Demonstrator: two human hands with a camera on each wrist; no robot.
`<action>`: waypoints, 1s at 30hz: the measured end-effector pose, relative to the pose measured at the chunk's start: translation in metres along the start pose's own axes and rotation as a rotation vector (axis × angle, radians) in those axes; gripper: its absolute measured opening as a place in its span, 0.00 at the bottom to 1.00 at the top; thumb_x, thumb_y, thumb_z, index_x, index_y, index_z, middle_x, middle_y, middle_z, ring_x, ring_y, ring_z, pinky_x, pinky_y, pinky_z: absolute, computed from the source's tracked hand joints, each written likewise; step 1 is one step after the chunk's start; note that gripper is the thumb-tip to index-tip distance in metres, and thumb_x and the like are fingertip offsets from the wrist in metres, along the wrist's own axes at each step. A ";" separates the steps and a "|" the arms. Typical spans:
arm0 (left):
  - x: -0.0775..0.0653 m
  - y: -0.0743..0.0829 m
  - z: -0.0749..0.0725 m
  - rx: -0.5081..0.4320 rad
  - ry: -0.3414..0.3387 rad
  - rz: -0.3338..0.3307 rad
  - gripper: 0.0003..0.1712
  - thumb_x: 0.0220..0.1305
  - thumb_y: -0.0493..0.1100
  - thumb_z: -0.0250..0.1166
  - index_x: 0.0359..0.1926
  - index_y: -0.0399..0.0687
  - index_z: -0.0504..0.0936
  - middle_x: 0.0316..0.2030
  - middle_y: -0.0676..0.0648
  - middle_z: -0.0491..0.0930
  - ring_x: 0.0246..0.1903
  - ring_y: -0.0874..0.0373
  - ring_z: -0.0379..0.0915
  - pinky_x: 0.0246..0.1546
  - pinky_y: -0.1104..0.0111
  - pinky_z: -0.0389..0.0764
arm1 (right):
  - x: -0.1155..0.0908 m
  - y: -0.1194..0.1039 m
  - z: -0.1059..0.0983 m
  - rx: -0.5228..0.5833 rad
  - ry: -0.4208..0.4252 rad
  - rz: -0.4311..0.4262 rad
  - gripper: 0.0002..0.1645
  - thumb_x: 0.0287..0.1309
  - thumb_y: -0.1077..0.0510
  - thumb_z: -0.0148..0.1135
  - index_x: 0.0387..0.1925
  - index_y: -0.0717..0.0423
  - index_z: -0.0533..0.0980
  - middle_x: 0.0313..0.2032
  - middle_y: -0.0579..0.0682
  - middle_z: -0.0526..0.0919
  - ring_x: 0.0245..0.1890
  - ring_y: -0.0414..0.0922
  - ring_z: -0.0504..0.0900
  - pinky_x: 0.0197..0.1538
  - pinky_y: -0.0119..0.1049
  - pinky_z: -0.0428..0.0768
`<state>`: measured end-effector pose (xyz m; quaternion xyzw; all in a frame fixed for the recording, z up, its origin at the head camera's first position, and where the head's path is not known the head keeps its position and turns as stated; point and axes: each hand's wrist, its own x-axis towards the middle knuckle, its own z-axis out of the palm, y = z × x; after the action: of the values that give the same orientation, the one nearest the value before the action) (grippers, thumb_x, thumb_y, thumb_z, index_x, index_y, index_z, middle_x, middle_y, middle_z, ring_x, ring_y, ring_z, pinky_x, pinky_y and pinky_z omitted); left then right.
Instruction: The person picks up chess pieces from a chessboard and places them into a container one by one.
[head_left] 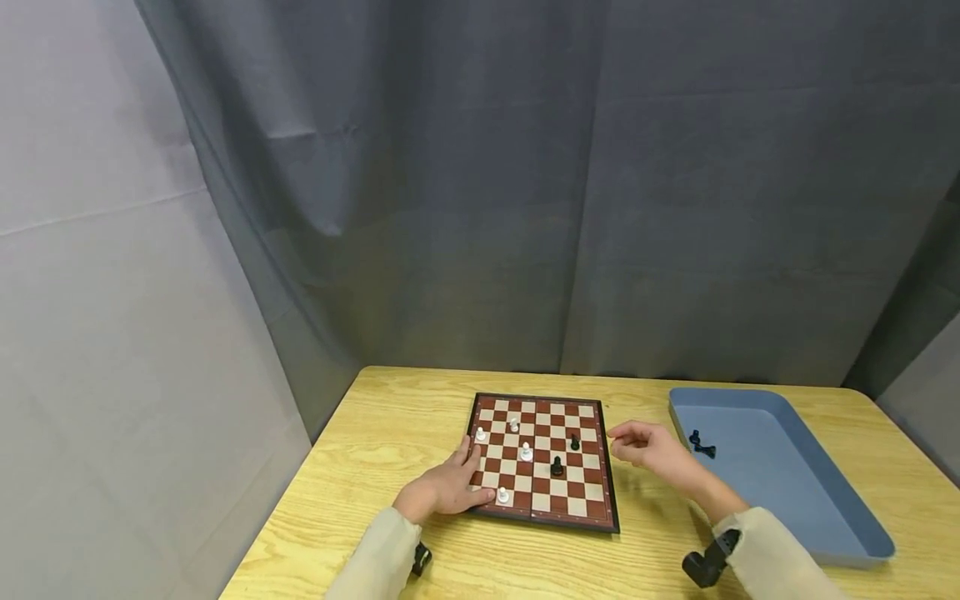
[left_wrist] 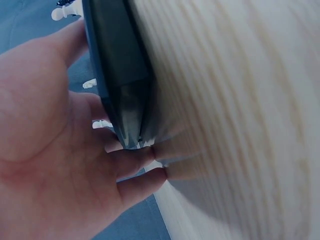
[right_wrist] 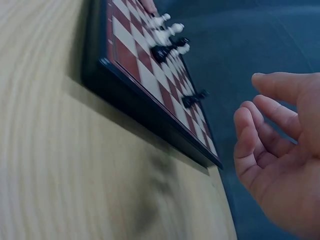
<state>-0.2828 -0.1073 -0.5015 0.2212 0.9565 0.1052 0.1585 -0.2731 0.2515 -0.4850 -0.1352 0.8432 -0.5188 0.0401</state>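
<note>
A brown-and-cream chessboard (head_left: 540, 505) with a dark rim lies on the table. Spread along its left edge and front left corner, my left hand (head_left: 448, 485) touches the board with straight fingers. In the left wrist view the thumb and fingers lie against the board's dark side (left_wrist: 117, 47). Just off the right edge hovers my right hand (head_left: 654, 452), loosely curled, with nothing in its fingers (right_wrist: 272, 112). Several white chess pieces stand on the board, among them a white piece (head_left: 527, 452) near the middle. A black piece (head_left: 557, 467) and a second black piece (head_left: 575, 442) stand on its right half.
To the right sits a blue-grey tray (head_left: 780, 475) with raised walls. Inside it, near the left wall, are an upright black piece (head_left: 695, 437) and a black piece (head_left: 705, 451) lying down. A grey curtain (head_left: 480, 208) hangs behind the wooden table (head_left: 337, 467).
</note>
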 end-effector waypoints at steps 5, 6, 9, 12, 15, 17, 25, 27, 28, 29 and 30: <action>0.001 0.002 0.001 0.006 -0.002 0.001 0.49 0.65 0.68 0.50 0.74 0.43 0.47 0.73 0.39 0.37 0.69 0.46 0.47 0.55 0.57 0.70 | 0.002 0.001 0.017 0.019 -0.019 -0.006 0.21 0.61 0.58 0.62 0.52 0.69 0.74 0.37 0.54 0.80 0.37 0.55 0.78 0.38 0.45 0.78; 0.001 0.003 0.001 0.007 -0.003 0.001 0.49 0.65 0.68 0.50 0.74 0.43 0.47 0.73 0.39 0.37 0.69 0.46 0.47 0.55 0.57 0.70 | 0.002 0.001 0.021 0.017 -0.021 -0.010 0.21 0.61 0.58 0.62 0.51 0.69 0.74 0.36 0.54 0.80 0.37 0.54 0.78 0.39 0.45 0.79; 0.001 0.004 0.000 0.008 -0.004 0.000 0.49 0.65 0.68 0.50 0.74 0.42 0.47 0.73 0.39 0.37 0.69 0.46 0.47 0.55 0.56 0.70 | 0.003 0.001 0.031 0.009 -0.037 -0.028 0.19 0.62 0.60 0.61 0.50 0.69 0.75 0.36 0.53 0.80 0.35 0.50 0.78 0.38 0.44 0.79; 0.001 0.006 -0.001 0.011 -0.006 0.000 0.49 0.65 0.68 0.50 0.74 0.42 0.47 0.73 0.39 0.37 0.70 0.46 0.45 0.57 0.56 0.69 | 0.005 0.003 0.041 -0.013 -0.043 -0.042 0.17 0.61 0.62 0.61 0.49 0.68 0.76 0.35 0.52 0.80 0.33 0.46 0.78 0.34 0.40 0.79; 0.002 0.006 -0.001 0.017 -0.006 0.001 0.49 0.65 0.68 0.50 0.74 0.42 0.47 0.73 0.39 0.37 0.70 0.47 0.45 0.58 0.56 0.67 | 0.007 0.005 0.048 -0.038 -0.034 -0.046 0.14 0.60 0.63 0.62 0.47 0.66 0.77 0.34 0.51 0.80 0.32 0.45 0.78 0.31 0.36 0.78; 0.002 0.007 -0.001 0.018 -0.007 0.000 0.49 0.65 0.68 0.50 0.74 0.43 0.47 0.73 0.39 0.37 0.70 0.47 0.44 0.58 0.56 0.67 | 0.007 0.007 0.053 -0.064 -0.023 -0.056 0.14 0.60 0.62 0.62 0.46 0.65 0.78 0.34 0.51 0.80 0.32 0.45 0.78 0.30 0.35 0.78; 0.003 0.006 0.002 0.017 -0.006 -0.007 0.49 0.65 0.68 0.50 0.74 0.43 0.47 0.73 0.40 0.37 0.70 0.47 0.44 0.58 0.56 0.67 | 0.009 0.008 0.064 -0.147 0.029 -0.074 0.12 0.58 0.62 0.64 0.44 0.63 0.79 0.33 0.48 0.80 0.32 0.44 0.78 0.32 0.33 0.77; 0.003 0.007 0.001 0.017 -0.005 -0.007 0.49 0.65 0.68 0.50 0.74 0.43 0.47 0.73 0.40 0.37 0.70 0.47 0.44 0.58 0.56 0.67 | 0.009 0.007 0.065 -0.162 0.035 -0.081 0.12 0.57 0.63 0.65 0.43 0.63 0.79 0.32 0.48 0.80 0.31 0.43 0.78 0.32 0.32 0.77; 0.003 0.007 0.001 0.016 -0.006 -0.007 0.49 0.65 0.68 0.50 0.74 0.43 0.47 0.73 0.40 0.37 0.70 0.47 0.44 0.58 0.56 0.68 | 0.009 0.006 0.065 -0.170 0.037 -0.083 0.12 0.57 0.62 0.65 0.43 0.63 0.80 0.32 0.47 0.79 0.31 0.43 0.77 0.32 0.32 0.77; 0.003 0.007 0.001 0.015 -0.006 -0.007 0.49 0.65 0.68 0.50 0.74 0.43 0.47 0.73 0.40 0.37 0.70 0.47 0.44 0.57 0.56 0.68 | 0.010 0.007 0.066 -0.175 0.034 -0.090 0.12 0.57 0.63 0.65 0.43 0.64 0.79 0.32 0.47 0.79 0.31 0.42 0.77 0.32 0.32 0.77; 0.003 0.007 0.001 0.012 -0.007 -0.006 0.49 0.65 0.68 0.50 0.74 0.43 0.47 0.73 0.40 0.36 0.70 0.47 0.44 0.58 0.56 0.68 | 0.010 0.007 0.066 -0.181 0.032 -0.094 0.13 0.57 0.63 0.65 0.43 0.64 0.79 0.32 0.47 0.79 0.31 0.42 0.77 0.31 0.32 0.76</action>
<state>-0.2825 -0.0996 -0.5016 0.2197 0.9572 0.0982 0.1610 -0.2702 0.1947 -0.5208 -0.1695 0.8799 -0.4438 -0.0101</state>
